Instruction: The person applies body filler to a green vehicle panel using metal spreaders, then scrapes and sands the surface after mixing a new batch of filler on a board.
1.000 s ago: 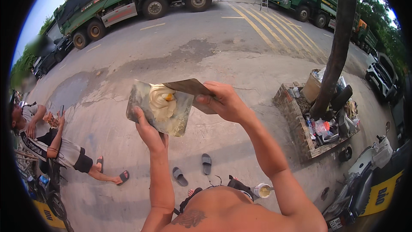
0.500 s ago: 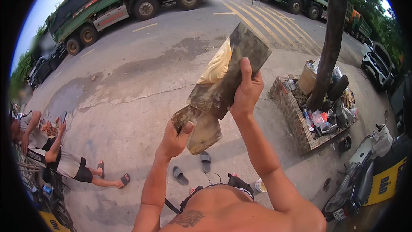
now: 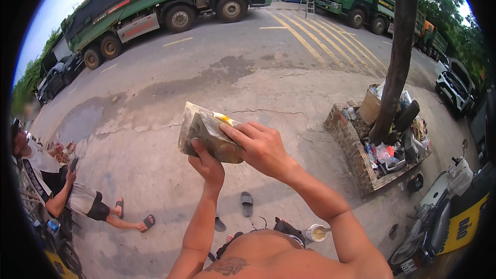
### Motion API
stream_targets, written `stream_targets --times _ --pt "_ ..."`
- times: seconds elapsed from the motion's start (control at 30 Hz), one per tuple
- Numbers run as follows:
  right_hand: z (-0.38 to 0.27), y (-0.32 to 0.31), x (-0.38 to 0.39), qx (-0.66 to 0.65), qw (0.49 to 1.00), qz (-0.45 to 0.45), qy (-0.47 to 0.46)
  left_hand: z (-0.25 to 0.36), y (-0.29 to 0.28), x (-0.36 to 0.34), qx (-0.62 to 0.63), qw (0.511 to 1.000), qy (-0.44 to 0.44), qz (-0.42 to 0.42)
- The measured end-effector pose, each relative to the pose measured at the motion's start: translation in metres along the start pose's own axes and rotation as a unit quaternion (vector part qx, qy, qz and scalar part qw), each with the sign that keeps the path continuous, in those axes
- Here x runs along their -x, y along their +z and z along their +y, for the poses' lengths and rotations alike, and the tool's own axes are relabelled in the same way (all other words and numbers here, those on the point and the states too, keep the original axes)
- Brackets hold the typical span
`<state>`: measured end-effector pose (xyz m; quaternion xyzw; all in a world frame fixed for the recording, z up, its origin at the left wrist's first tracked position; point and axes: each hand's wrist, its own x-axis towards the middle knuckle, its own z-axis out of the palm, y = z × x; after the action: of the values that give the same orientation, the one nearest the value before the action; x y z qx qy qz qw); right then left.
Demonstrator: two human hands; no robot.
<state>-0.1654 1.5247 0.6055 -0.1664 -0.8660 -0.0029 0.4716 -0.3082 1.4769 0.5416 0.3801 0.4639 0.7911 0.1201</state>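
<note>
In front of me two stained, flat filler spreader plates [image 3: 209, 133] overlap at a tilt. A cream smear of putty [image 3: 223, 116] with a bright yellow-orange streak shows at their upper edge. My left hand [image 3: 207, 165] is closed on the plates' lower left, its thumb flat on the darker front face. From the right, my right hand [image 3: 258, 144] grips their right end, fingers over the top. Its fingers hide part of the putty. Which plate each hand holds is hard to tell where they overlap.
By my feet stand an open can [image 3: 316, 232] with a stick in it and grey slippers [image 3: 247, 204]. At left a person [image 3: 67, 186] holds a phone. A brick planter [image 3: 356, 160] with a tree and litter is right; a motorbike [image 3: 434, 222] lower right. Green trucks [image 3: 181, 5] line the road.
Both hands have come lower and to the left. The plates, earlier fanned apart with a broad putty patch showing, now overlap, and my right hand has turned over their right end.
</note>
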Motion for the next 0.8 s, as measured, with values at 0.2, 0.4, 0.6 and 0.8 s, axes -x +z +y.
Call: stream_targets --times 0.2,0.4,0.6,0.8 --pt "0.021 -0.013 -0.01 -0.054 0.997 0.048 0.024 0.001 -0.001 0.007 0.027 0.999 0.011 0.029" --pt "0.014 -0.029 -0.022 -0.074 0.995 0.038 -0.055 0.025 -0.006 0.004 0.03 0.999 -0.015 -0.028" --pt "0.029 -0.027 -0.04 -0.146 0.988 0.048 0.025 0.045 0.009 -0.018 0.209 0.957 -0.193 -0.06" --pt "0.05 -0.031 0.015 -0.427 0.837 -0.029 0.342 0.029 -0.01 -0.038 0.3 0.942 -0.15 0.015"
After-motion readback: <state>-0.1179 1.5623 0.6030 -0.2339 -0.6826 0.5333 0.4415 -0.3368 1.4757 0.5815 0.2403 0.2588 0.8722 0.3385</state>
